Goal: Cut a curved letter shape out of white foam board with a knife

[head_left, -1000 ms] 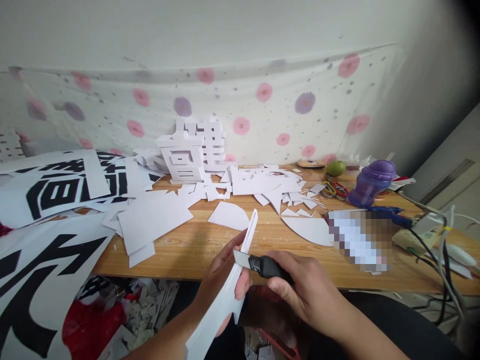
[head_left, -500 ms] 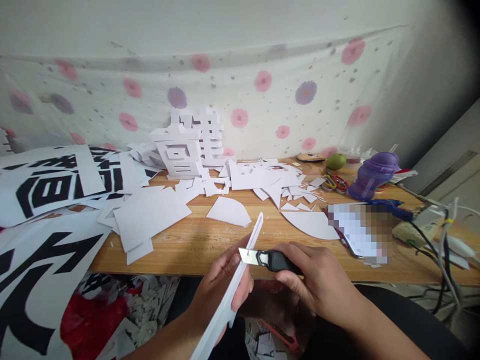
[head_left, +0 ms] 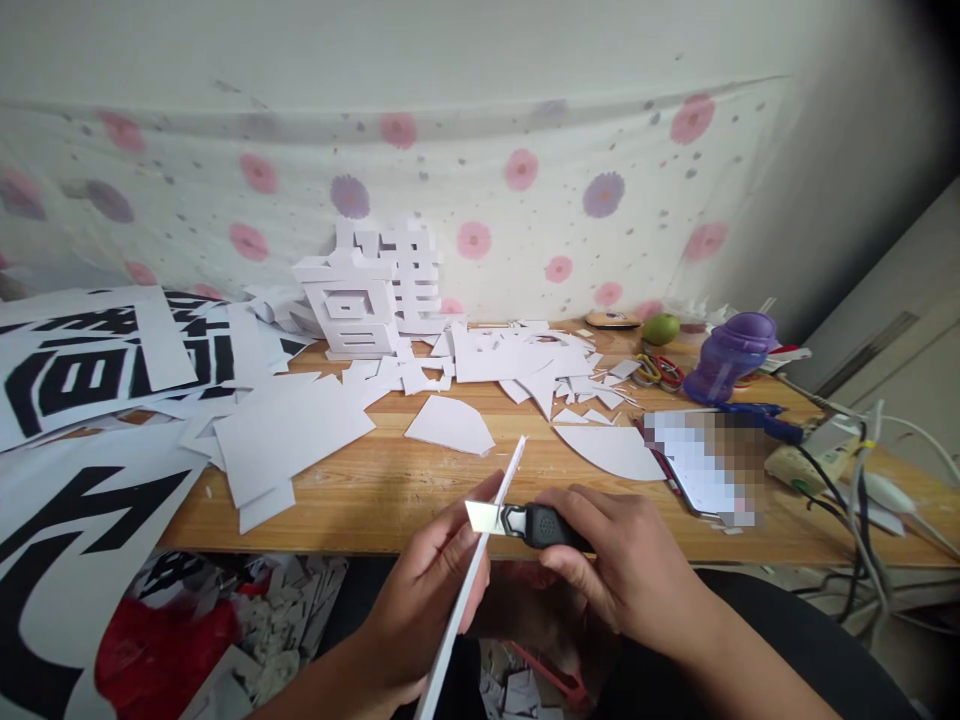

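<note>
Slanting edge-on: thin white board (head_left: 456,621)

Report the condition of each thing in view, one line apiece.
White board, raised, seen nearly edge-on
Cutter, blade out across the board
Left hand, closed on the board
Right hand, closed around the cutter's handle
Scissors, lying down; open or shut unclear
Purple cup, standing
White character block, standing upright
White offcuts, scattered across the table

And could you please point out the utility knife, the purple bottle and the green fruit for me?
Utility knife (head_left: 543,525), head view: on its black handle.
Purple bottle (head_left: 723,362), head view: on the middle of its body.
Green fruit (head_left: 661,329), head view: on its skin.
</note>
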`<state>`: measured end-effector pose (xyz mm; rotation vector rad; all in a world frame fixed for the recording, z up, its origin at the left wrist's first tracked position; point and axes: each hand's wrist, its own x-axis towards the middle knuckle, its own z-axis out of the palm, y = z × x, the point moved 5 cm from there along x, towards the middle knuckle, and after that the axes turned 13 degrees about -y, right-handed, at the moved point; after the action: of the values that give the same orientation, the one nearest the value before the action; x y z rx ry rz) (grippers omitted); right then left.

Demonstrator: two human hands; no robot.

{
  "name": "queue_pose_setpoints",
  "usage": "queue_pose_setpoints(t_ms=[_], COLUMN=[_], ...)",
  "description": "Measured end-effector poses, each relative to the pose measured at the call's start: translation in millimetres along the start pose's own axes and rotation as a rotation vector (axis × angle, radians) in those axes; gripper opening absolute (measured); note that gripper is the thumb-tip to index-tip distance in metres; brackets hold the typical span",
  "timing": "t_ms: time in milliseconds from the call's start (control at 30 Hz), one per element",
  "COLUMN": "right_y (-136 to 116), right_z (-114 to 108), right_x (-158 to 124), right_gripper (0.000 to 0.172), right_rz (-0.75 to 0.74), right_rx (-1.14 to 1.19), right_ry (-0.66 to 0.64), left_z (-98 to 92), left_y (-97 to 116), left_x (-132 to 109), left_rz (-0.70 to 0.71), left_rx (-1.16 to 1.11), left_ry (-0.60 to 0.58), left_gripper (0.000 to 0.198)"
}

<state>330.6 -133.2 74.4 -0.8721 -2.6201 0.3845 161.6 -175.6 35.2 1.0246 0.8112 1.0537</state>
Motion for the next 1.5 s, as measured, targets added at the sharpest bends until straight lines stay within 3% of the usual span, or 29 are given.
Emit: queue_pose_setpoints(t_ms=[367,767,967,1233,1367,1500], right_y=[15,10,9,36,53,46], right_z=[-9,-10,-10,-22,-22,-16], right_x=[-6,-5,-5,-15,-18,-16], right_gripper=[0.054,0.058,0.061,0.05,0.045,0.04], right_rz=[0.03,0.02,0.004,0.103,0.186,0.153], right_rx=[-0.023,-0.03,-0.04,-0.074,0.052,0.144], right_ry=[0.041,0.063,0.087,0.16,0.195,0.222], left_z=[6.7,1.9,7.2,11.5,7.2,5.6], left_y=[-1,-6,-9,-3,-2,-2], left_x=[1,-4,-3,-7,-7,-6], left_rz=[0.066,-0.016,0.034,0.078,0.093,0.091], left_rx=[-0.039,0.026,0.001,-0.065,-0.053,-0.056], left_ry=[-0.106,-0.045,-0.166,-0.218,-0.235,-0.224], left_gripper=[0.058,0.066,0.054,0.054,0.054,0.052])
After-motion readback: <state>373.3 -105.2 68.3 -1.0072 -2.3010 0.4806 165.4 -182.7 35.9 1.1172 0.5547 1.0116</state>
